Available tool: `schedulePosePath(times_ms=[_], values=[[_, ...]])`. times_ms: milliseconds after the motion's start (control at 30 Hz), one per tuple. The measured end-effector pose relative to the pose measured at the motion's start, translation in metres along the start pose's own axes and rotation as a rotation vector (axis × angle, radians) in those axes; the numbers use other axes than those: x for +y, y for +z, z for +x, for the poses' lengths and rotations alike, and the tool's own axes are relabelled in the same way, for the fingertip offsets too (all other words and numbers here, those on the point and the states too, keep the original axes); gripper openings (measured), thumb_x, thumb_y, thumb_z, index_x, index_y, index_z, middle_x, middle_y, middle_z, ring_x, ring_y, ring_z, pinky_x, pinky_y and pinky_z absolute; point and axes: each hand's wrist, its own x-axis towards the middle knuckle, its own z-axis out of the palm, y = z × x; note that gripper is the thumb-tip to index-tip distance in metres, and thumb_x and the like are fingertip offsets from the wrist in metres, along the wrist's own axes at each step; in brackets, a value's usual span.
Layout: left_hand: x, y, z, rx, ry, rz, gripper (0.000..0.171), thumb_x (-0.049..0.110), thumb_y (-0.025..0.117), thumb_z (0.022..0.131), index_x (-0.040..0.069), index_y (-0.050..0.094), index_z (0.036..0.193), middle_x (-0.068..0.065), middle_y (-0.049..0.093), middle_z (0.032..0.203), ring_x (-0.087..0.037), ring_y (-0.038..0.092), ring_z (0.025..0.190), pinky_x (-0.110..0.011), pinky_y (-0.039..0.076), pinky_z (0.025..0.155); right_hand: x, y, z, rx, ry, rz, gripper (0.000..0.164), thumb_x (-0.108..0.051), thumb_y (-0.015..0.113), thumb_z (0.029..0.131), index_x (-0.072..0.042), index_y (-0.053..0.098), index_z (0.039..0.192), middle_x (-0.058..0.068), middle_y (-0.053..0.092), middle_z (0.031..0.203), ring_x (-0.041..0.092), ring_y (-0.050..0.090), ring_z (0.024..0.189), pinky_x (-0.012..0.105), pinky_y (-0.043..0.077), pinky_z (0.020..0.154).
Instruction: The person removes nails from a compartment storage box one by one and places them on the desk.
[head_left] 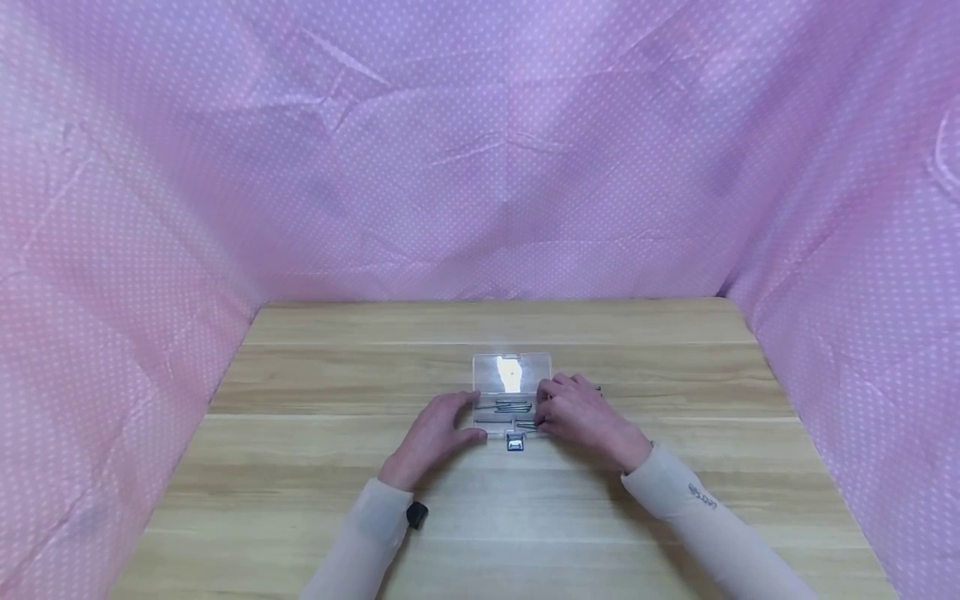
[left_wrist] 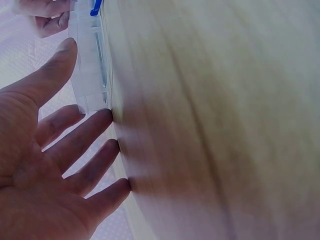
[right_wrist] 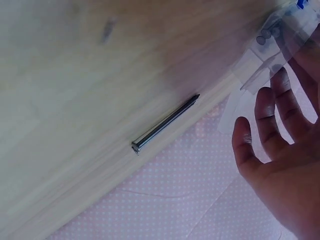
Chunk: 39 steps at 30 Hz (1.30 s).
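A clear plastic box lies with its lid raised toward the back. Several metal nails lie in its compartments, and their round heads show through the end wall in the right wrist view. At the box's left end is my left hand, thumb by the front corner and fingers spread along the side, fingertips down on the table. My right hand reaches over the right end, with thumb and index at the front-right compartment beside the nails. I cannot tell whether those two fingertips hold a nail.
A loose nail lies on the wooden table just beyond my right hand. The blue clasp juts out at the front of the box. Pink dotted cloth surrounds the table at the back and sides.
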Motion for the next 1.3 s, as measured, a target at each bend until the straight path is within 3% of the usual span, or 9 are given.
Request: schedulePosePath(times_ms=[467, 900, 1300], values=[[0.001, -0.003, 0.001, 0.001, -0.007, -0.006, 0.071, 0.034, 0.086, 0.084, 0.010, 0.058, 0.146, -0.011, 0.061, 0.144, -0.032, 0.052, 0.136, -0.050, 0.040, 0.117, -0.001, -0.001, 0.004, -0.040, -0.026, -0.051, 0.005, -0.019, 0.084, 0.087, -0.022, 0.082, 0.090, -0.006, 0.066, 0.100, 0.017, 0.054, 0.095, 0.035, 0.043, 0.081], [0.001, -0.002, 0.000, -0.015, -0.013, -0.015, 0.071, 0.033, 0.087, 0.084, 0.009, 0.059, 0.145, -0.011, 0.061, 0.144, -0.032, 0.053, 0.136, -0.050, 0.040, 0.117, 0.000, -0.001, 0.000, -0.088, 0.017, 0.072, 0.004, -0.020, 0.078, 0.093, -0.018, 0.081, 0.096, -0.005, 0.066, 0.107, 0.017, 0.053, 0.101, 0.032, 0.042, 0.082], [0.002, -0.001, 0.000, -0.023, -0.025, -0.031, 0.070, 0.032, 0.086, 0.085, 0.012, 0.058, 0.146, -0.010, 0.060, 0.145, -0.031, 0.051, 0.137, -0.050, 0.039, 0.118, 0.001, 0.003, -0.009, -0.027, 0.055, 0.159, 0.005, -0.017, 0.076, 0.095, -0.017, 0.078, 0.099, -0.007, 0.064, 0.104, 0.015, 0.053, 0.098, 0.037, 0.048, 0.086]])
